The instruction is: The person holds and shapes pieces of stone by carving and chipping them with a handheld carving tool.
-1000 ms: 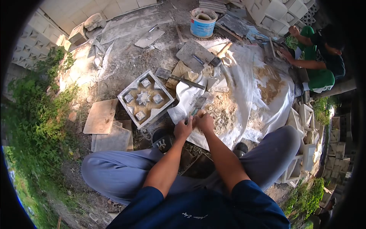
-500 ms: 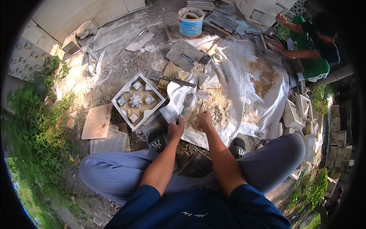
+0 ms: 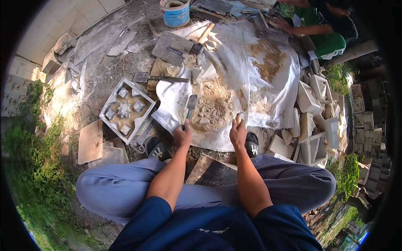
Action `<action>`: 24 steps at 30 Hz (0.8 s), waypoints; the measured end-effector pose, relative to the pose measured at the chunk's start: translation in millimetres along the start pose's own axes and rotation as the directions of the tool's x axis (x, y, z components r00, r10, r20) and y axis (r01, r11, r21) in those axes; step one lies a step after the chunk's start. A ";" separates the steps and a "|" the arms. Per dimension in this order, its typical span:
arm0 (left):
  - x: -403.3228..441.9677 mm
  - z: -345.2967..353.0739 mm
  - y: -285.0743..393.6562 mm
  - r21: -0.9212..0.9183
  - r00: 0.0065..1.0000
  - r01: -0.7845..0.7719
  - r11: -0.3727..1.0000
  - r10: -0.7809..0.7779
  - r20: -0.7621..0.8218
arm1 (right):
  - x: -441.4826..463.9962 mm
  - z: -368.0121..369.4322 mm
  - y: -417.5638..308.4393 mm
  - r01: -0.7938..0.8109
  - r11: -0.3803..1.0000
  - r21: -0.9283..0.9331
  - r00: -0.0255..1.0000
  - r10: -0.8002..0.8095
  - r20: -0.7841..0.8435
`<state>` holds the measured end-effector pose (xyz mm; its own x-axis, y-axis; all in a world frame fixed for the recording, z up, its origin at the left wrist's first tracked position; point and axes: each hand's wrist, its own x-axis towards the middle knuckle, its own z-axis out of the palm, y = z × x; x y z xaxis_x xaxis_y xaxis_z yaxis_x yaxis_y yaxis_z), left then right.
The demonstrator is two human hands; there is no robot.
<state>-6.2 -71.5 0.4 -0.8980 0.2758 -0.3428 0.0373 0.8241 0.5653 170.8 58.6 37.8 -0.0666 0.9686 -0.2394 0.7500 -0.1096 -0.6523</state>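
Observation:
My left hand (image 3: pixel 183 134) is closed round the handle of a small trowel (image 3: pixel 192 101), its flat blade pointing away over the white sheet (image 3: pixel 167 100). My right hand (image 3: pixel 238 133) grips a wooden-handled tool (image 3: pixel 238 120); its narrow far end is hard to make out against the sheet. Between and beyond the hands lies a heap of sandy crumbs and broken lumps (image 3: pixel 211 109). Left of the sheet sits a square mould (image 3: pixel 109 121) with a star and small raised blocks, sand-coloured material between them.
A hammer (image 3: pixel 163 78) and a larger flat trowel (image 3: pixel 171 48) lie beyond the sheet. A blue-and-white bucket (image 3: pixel 175 15) stands at the back. Pale hollow blocks (image 3: pixel 307 125) are piled at right. Another person (image 3: pixel 322 29) crouches at upper right. Flat tiles (image 3: pixel 91 144) lie at left.
My right hand has moved right, away from my left hand, uncovering the lumpy heap between them. The whole view has shifted, so the surroundings sit farther left and higher.

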 end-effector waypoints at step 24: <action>-16.3 -24.5 -19.1 0.057 0.987 0.159 0.986 -0.159 -0.002 | -61.3 78.6 26.0 -0.159 0.838 0.521 0.956 -0.001 0.294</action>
<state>-2.9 -103.9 13.6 -0.8933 0.1406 -0.4269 -0.0807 0.8842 0.4601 142.6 -21.2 -21.0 -0.2578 0.8604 -0.4395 0.2961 -0.3627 -0.8836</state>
